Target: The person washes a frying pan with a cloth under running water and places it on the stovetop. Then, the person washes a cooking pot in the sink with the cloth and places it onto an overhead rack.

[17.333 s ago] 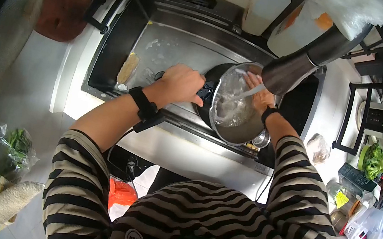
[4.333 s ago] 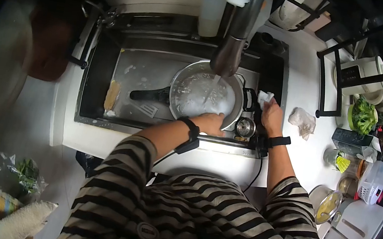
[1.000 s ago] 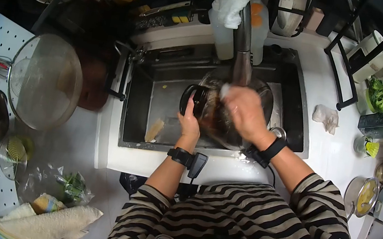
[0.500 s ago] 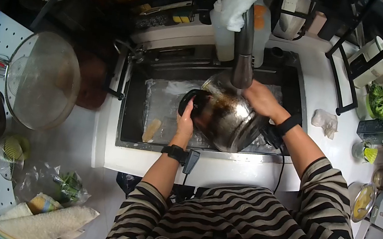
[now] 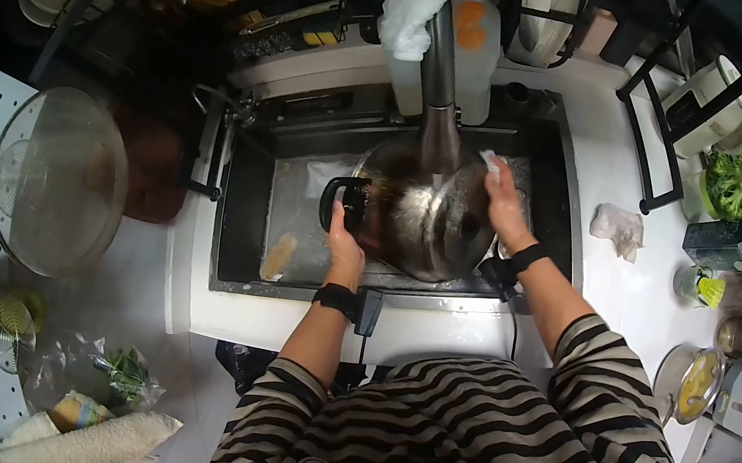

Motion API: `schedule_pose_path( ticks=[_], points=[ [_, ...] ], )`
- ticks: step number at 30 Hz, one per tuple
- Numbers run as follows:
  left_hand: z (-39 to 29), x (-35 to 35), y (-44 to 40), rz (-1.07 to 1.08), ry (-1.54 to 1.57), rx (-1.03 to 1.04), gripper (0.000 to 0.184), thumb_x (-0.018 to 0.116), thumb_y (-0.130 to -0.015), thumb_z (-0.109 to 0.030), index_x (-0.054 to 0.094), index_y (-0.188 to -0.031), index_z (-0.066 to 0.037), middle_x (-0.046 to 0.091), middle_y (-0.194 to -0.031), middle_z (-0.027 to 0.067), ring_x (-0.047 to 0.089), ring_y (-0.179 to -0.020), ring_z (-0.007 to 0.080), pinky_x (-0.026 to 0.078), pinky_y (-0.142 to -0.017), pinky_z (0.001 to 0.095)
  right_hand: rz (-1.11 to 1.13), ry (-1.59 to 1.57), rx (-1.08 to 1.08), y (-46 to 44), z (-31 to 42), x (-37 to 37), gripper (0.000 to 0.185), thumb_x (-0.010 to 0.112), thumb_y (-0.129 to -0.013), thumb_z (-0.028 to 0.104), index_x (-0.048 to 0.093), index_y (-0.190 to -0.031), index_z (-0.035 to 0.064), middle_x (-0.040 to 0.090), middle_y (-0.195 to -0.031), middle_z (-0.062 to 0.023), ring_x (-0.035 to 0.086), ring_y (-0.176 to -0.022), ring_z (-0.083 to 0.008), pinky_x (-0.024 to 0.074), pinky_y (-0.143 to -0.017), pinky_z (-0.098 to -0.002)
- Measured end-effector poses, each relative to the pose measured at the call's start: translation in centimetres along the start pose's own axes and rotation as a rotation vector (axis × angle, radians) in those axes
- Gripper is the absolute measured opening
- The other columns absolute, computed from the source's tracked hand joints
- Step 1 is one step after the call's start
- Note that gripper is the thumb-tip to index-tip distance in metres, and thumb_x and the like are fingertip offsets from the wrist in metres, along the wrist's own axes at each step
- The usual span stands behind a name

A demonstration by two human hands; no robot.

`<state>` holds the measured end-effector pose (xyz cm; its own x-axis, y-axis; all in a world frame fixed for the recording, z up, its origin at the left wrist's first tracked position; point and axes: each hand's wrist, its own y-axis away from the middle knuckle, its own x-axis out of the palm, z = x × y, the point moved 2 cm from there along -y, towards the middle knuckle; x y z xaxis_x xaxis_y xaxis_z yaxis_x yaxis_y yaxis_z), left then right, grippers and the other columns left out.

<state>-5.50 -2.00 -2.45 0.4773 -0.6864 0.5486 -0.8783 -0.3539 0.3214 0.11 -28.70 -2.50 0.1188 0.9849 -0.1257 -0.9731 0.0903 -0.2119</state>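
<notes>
A stained metal pot (image 5: pixel 426 226) is held tilted in the sink, beneath the grey faucet (image 5: pixel 440 135). Brown marks cover part of its shiny surface. My left hand (image 5: pixel 344 249) is closed around the pot's black loop handle (image 5: pixel 331 197). At the pot's right side, my right hand (image 5: pixel 508 211) pinches a small white scrubbing pad or cloth (image 5: pixel 490 164); which of the two I cannot tell. The pot's far side is partly hidden by the faucet.
The sink (image 5: pixel 236 248) contains a tan sponge-like piece (image 5: pixel 279 257). A crumpled white cloth (image 5: pixel 617 231) lies on the right counter. Behind the faucet stand bottles, one with an orange mark (image 5: pixel 469 24). A large strainer (image 5: pixel 60 179) hangs at left, and a black rack (image 5: pixel 649 151) stands at right.
My right hand has moved from the pot's upper surface to its right side, and the white pad or cloth now shows. The pot has turned slightly; my left hand stays on its handle.
</notes>
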Motion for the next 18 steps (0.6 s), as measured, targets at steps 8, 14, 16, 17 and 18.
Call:
schedule_pose_path(
  ticks=[8, 14, 16, 17, 18],
  points=[
    [1.9, -2.9, -1.6, -0.014, 0.151, -0.224, 0.051, 0.036, -0.087, -0.049, 0.054, -0.108, -0.006, 0.055, -0.112, 0.0104, 0.049, -0.106, 0.0291, 0.038, -0.094, 0.0424, 0.474, 0.442, -0.327, 3.5, 8.2, 5.8, 0.041, 0.04, -0.089, 0.024, 0.037, -0.129, 0.0144, 0.035, -0.131, -0.0181, 0.022, -0.128, -0.0345, 0.0129, -0.105, -0.0488],
    [0.3, -1.2, 1.1, -0.135, 0.233, -0.309, 0.05, 0.037, -0.087, -0.048, 0.054, -0.107, -0.006, 0.055, -0.111, 0.01, 0.05, -0.105, 0.0284, 0.038, -0.093, 0.0423, 0.19, 0.054, 0.252, 3.3, -5.5, 0.5, 0.053, 0.039, -0.089, 0.04, 0.033, -0.132, 0.0097, 0.035, -0.132, -0.0206, 0.027, -0.125, -0.0368, 0.0163, -0.104, -0.0467],
    [0.8, -1.9, 0.5, -0.155, 0.255, -0.296, 0.051, 0.036, -0.087, -0.049, 0.054, -0.107, -0.006, 0.055, -0.109, 0.0109, 0.05, -0.104, 0.028, 0.04, -0.092, 0.0422, 0.106, 0.213, 0.206, 2.8, -6.2, 2.1, 0.051, 0.041, -0.089, 0.039, 0.036, -0.128, 0.0066, 0.037, -0.129, -0.0223, 0.029, -0.123, -0.0378, 0.0195, -0.103, -0.0447],
    [1.1, -2.5, 0.1, -0.168, 0.262, -0.288, 0.051, 0.036, -0.087, -0.049, 0.054, -0.107, -0.006, 0.055, -0.108, 0.0114, 0.05, -0.103, 0.0278, 0.04, -0.091, 0.0422, 0.087, 0.342, 0.083, 3.4, -3.3, 3.0, 0.05, 0.042, -0.089, 0.038, 0.037, -0.127, 0.0063, 0.038, -0.128, -0.0218, 0.029, -0.123, -0.0379, 0.0202, -0.103, -0.044],
    [0.9, -3.0, -0.2, -0.2, 0.239, -0.264, 0.051, 0.036, -0.087, -0.049, 0.054, -0.107, -0.006, 0.055, -0.108, 0.0119, 0.051, -0.103, 0.0279, 0.041, -0.09, 0.0424, 0.068, 0.47, -0.039, 3.6, 0.5, 3.7, 0.049, 0.043, -0.088, 0.038, 0.038, -0.125, 0.006, 0.039, -0.127, -0.0212, 0.029, -0.123, -0.0381, 0.021, -0.103, -0.0432]
  ],
)
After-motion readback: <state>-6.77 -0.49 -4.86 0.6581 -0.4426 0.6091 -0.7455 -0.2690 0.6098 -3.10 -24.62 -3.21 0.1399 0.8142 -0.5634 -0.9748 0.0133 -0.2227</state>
